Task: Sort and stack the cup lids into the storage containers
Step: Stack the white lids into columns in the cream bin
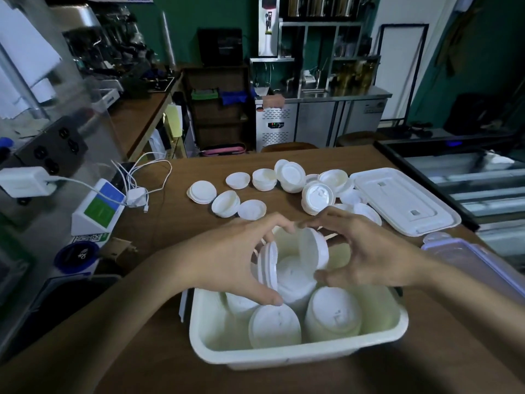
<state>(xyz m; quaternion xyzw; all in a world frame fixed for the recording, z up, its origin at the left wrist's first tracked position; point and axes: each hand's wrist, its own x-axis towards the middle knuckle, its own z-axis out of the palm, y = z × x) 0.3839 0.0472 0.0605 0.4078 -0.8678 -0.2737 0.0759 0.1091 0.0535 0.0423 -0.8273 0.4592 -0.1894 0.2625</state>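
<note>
Nearest you, at 6 o'clock, sits the white storage container on the desk, with several short stacks of cup lids already standing inside it. Your left hand has its fingers curled around a stack of lids held on edge over the container's middle. Your right hand grasps a second stack, tilted toward the first, thumb below and fingertips on top. Both stacks look about to be joined or set down among those in the bin.

By my reading you are roughly midway. A good share is binned, yet many loose lids and small piles lie scattered from 11 to 1 o'clock on the desk, well apart from the bin. At 2 o'clock lies the container's flat white cover, off; at 3 o'clock a clear container waits, its contents hidden from view.
</note>
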